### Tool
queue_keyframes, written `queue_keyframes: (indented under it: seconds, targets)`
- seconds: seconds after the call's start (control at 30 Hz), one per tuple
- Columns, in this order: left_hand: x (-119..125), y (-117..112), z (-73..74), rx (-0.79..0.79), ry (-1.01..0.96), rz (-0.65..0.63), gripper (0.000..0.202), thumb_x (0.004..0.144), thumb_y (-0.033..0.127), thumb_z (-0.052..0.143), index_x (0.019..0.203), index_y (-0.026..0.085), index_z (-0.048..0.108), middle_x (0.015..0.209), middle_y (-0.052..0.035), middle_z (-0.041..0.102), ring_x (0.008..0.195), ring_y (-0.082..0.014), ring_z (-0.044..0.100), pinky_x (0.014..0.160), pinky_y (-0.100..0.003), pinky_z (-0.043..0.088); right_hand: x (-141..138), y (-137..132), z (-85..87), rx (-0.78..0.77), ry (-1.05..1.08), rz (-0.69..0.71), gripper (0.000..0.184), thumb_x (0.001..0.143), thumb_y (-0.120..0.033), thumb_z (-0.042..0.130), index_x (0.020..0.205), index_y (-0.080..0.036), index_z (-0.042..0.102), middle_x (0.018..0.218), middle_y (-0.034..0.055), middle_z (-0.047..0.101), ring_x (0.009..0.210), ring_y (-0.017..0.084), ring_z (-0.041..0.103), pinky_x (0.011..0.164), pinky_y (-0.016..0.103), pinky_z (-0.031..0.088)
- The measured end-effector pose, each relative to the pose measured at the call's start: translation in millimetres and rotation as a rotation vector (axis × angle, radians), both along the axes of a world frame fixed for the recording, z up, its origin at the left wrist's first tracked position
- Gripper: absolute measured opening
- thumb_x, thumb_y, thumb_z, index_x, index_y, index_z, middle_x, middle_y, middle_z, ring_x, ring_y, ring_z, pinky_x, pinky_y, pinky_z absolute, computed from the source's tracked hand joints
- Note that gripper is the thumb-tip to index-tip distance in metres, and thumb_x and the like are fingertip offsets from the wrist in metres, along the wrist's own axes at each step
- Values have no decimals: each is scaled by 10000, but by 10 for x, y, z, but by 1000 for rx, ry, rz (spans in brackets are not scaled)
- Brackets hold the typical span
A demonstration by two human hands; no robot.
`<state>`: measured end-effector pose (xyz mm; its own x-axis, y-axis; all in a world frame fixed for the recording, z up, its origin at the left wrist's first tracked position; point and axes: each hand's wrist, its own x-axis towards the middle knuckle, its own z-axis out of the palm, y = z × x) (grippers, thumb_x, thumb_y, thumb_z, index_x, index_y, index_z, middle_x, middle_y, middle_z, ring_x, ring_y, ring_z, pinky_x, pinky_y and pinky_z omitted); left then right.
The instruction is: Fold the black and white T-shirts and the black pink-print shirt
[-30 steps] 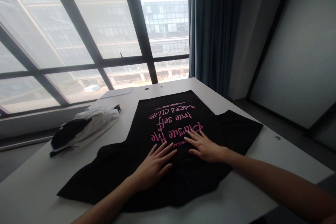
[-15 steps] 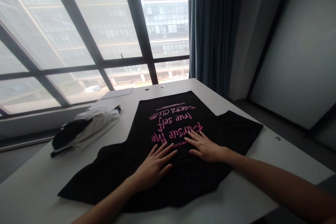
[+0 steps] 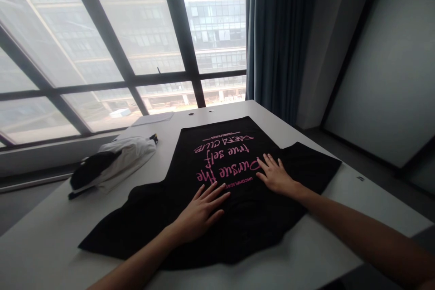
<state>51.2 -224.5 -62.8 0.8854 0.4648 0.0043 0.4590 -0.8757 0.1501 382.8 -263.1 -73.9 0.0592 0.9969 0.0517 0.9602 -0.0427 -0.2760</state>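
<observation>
A black T-shirt [image 3: 238, 222] with pink lettering lies spread out, its hem toward the window and its print upside down from where I look. My left hand [image 3: 202, 213] rests on the cloth with fingers stretched out, just below the lettering and covering a bit of the smallest line. Also flat on the shirt is my right hand [image 3: 276, 176], fingers apart, at the right end of the large pink words. Neither hand grips the fabric. The sleeves reach out to the left and the right.
The shirt lies on a white table [image 3: 343, 208]. A crumpled white and black garment [image 3: 125, 158] sits at the left, with a pale flat sheet [image 3: 154, 118] behind it. Beyond the far edge are a large window and a blue curtain [image 3: 278, 41].
My right hand has slid to the right and a little away from me across the shirt, uncovering more of the small pink line. My left hand stays in nearly the same place.
</observation>
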Motion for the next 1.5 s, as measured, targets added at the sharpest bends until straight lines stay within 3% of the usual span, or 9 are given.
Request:
queue_keyframes:
  seconds: [0.13, 0.3, 0.43, 0.5, 0.63, 0.8, 0.93, 1.2, 1.5]
  targets:
    - [0, -5, -9, 13, -4, 0, 535, 1056, 502, 355, 1564, 459, 192, 1648, 54, 182, 1520, -298, 180, 1215, -592, 162, -207, -111, 89, 90, 98, 325, 600, 1008, -466, 438, 1557, -248, 340, 1669, 85, 144, 1540, 244, 41, 1234, 496, 65]
    - [-4, 7, -24, 23, -42, -19, 538, 1054, 480, 381, 1565, 442, 216, 1641, 34, 236, 1513, -290, 216, 1220, -562, 167, -353, -251, 125, -58, 130, 569, 669, 988, -545, 469, 1578, -303, 268, 1676, 59, 65, 1539, 275, 8, 1225, 541, -1]
    - [7, -33, 22, 1, -82, -19, 520, 1048, 451, 412, 1553, 418, 293, 1620, 6, 313, 1489, -307, 274, 1207, -587, 189, -309, -226, 158, -11, 168, 512, 626, 998, -528, 451, 1558, -271, 337, 1663, 76, 183, 1535, 277, 98, 1230, 532, 64]
    - [27, -96, 90, -16, -137, -33, 455, 1036, 402, 452, 1491, 378, 434, 1535, -24, 447, 1418, -288, 393, 1195, -535, 261, -286, -194, 184, 81, 217, 439, 536, 1000, -470, 470, 1482, -236, 470, 1599, 99, 355, 1492, 281, 257, 1219, 492, 178]
    - [85, -259, 253, -51, -165, -16, 201, 965, 346, 576, 1132, 263, 651, 1149, -48, 637, 1061, -223, 592, 984, -382, 460, -280, -187, 248, 166, 277, 371, 259, 987, -340, 504, 1101, -190, 681, 1138, 93, 677, 1060, 226, 624, 957, 350, 466]
    - [123, -366, 323, -106, -58, 44, 232, 825, 366, 716, 889, 223, 545, 894, 8, 628, 829, -187, 594, 740, -298, 444, -283, -300, 353, -14, 140, 496, 195, 915, -393, 629, 851, -210, 643, 868, 15, 667, 777, 170, 616, 698, 280, 441]
    - [121, -403, 297, -72, -37, 73, 231, 829, 380, 693, 848, 226, 523, 863, 11, 625, 806, -193, 594, 687, -294, 405, -252, -375, 424, -78, 103, 532, 188, 841, -389, 715, 851, -223, 627, 908, 8, 672, 829, 185, 623, 710, 276, 432]
    - [129, -430, 280, -53, -21, 85, 107, 905, 307, 554, 837, 228, 531, 820, -7, 636, 780, -192, 612, 682, -290, 418, -262, -417, 474, -67, 74, 561, 30, 869, -232, 584, 855, -221, 608, 903, 22, 680, 833, 187, 639, 725, 277, 440]
    - [124, -413, 253, -103, -28, 13, 130, 894, 190, 487, 780, 220, 542, 743, 1, 637, 639, -147, 591, 629, -259, 435, -223, -406, 445, -114, 48, 592, 73, 898, -271, 588, 875, -227, 641, 856, 19, 690, 781, 191, 648, 683, 271, 430]
